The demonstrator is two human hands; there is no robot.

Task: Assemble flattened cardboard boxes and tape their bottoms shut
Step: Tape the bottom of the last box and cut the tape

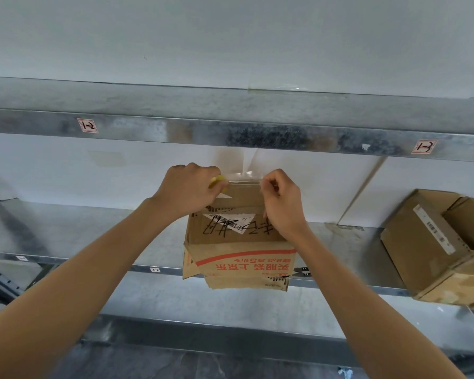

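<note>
Left hand was closed round a yellow tape roll, knuckles up. Most of the roll was hidden under the fingers, with only a yellow edge showing on the thumb side. A clear tape strip ran taut from the roll toward the other hand, along the far top edge of the cardboard box.

The box sat between and just below both hands, on a grey metal shelf. It was squared up, with its closed flaps facing the camera. These carried black handwritten marks and a torn barcode label, directly below the gap between the hands. The near side of the box bore red print that read upside down. Loose, ragged flaps hung past the shelf's front lip, below the wrists.

Right hand was curled, its fingertips pinching the free end of the strip at the box's far right corner. The heel of the hand lay against the box's right edge.

Above the hands ran an upper shelf beam of galvanised metal, with one red-and-white sticker up and left of the left hand. Well to the right of the right hand, on the same shelf, were stacked boxes, brown and tilted, the rightmost cut off by the frame edge.
</note>
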